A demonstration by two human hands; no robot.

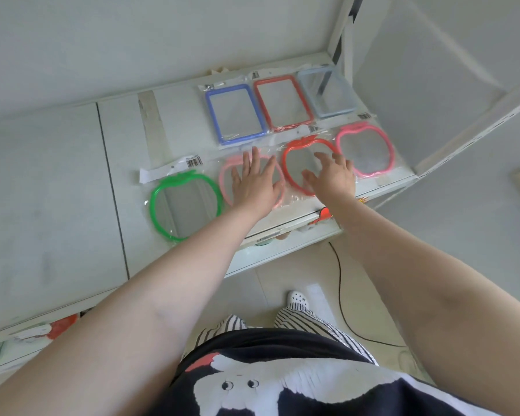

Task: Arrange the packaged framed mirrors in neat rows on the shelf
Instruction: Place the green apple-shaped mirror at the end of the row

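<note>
Packaged mirrors lie flat on the white shelf (126, 136). The back row holds rectangular frames: blue (215, 115), red (260, 100) and pale blue (309, 94). The front row holds apple-shaped frames: green (155, 202), light pink (224, 175), red (287, 163) and bright pink (388, 151). My left hand (255, 187) lies flat with spread fingers on the light pink mirror. On the red apple mirror rests my right hand (332, 175), fingers also spread. Neither hand grips anything.
A white upright post (339, 28) stands at the shelf's back right corner. The shelf's front edge (285, 226) carries price labels, with a lower shelf beneath. A black cable (339, 283) runs across the tiled floor beside my feet.
</note>
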